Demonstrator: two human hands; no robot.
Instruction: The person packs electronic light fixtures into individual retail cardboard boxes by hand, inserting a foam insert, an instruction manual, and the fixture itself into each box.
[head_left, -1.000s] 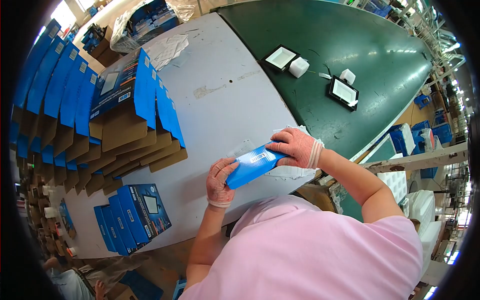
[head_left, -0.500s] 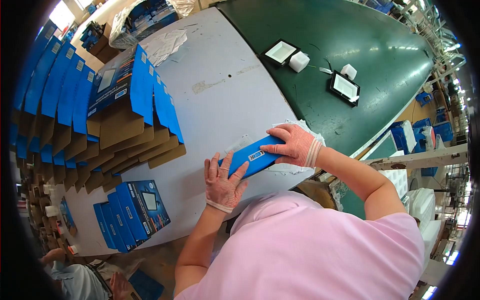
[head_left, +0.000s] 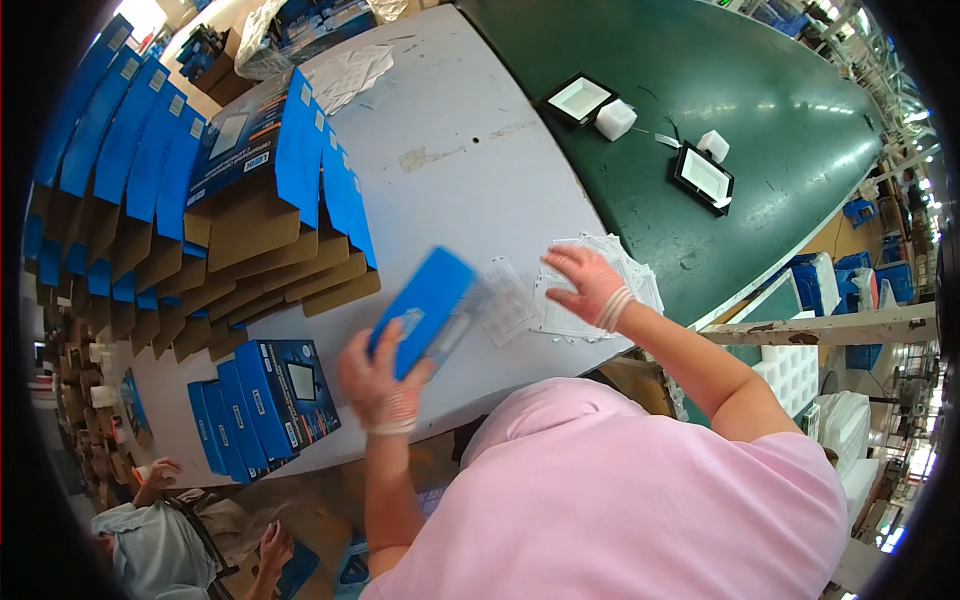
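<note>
My left hand [head_left: 378,385], in a thin whitish-pink glove, grips one end of a blue carton [head_left: 428,300] held tilted over the grey tabletop. Motion smears the carton and the glove a little. My right hand [head_left: 588,285], gloved the same way, is empty with its fingers apart. It hovers by a pile of printed paper sheets [head_left: 635,280]; a further sheet [head_left: 508,300] lies to the left of them. Left of my left hand, several closed blue cartons [head_left: 258,400] stand in a row, a lamp pictured on the front one.
Stacked blue cartons with open brown flaps [head_left: 240,240] fill the left side. On the green surface [head_left: 790,120] lie two black-framed floodlights [head_left: 580,98], each beside a white block [head_left: 615,120]. Another person [head_left: 160,550] sits at the lower left. Crumpled papers [head_left: 345,78] lie at the back.
My left hand has carried the carton leftward, off the sheets and toward the closed cartons. My right hand has let go of it. The camera view has shifted slightly.
</note>
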